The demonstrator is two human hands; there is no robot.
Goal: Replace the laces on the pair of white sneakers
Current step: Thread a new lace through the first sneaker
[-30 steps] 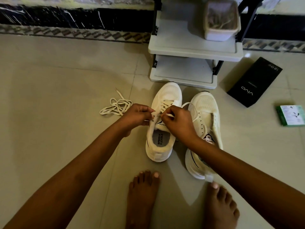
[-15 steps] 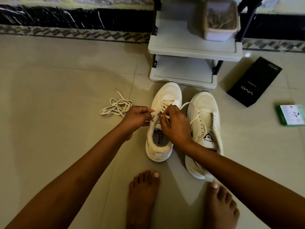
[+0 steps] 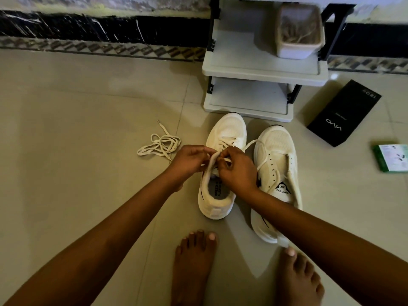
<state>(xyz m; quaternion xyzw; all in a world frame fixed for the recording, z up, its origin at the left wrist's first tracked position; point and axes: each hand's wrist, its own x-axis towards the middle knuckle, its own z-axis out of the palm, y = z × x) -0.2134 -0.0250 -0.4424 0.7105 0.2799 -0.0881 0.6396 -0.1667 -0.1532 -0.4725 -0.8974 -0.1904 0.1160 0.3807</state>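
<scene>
Head view: the left sneaker (image 3: 220,168) stands on the tiled floor (image 3: 88,129) just in front of the low white rack (image 3: 260,69), which serves as landmark throughout, with the right sneaker (image 3: 277,173) beside it, a little further from the rack and still unlaced. Both hands are brought together over the upper eyelets of the left sneaker: the fingers of the left hand (image 3: 189,161) are curled and appear to pinch the collar edge or a lace end, though the exact contact is hidden, while the fingers of the right hand (image 3: 237,168) are pinched on the flat lace (image 3: 254,143), whose slack loops away over the right sneaker. For this threading step, the stiff tip is best kept pinched close to its end, the eyelet flap held taut, and the woven ribbon fed untwisted so it lies flat. A second lace (image 3: 160,143) lies in a loose tangle on the floor, well to the left of the rack's foot. The uppers look like soft mesh with padded collars; the tiles are smooth and glossy.
</scene>
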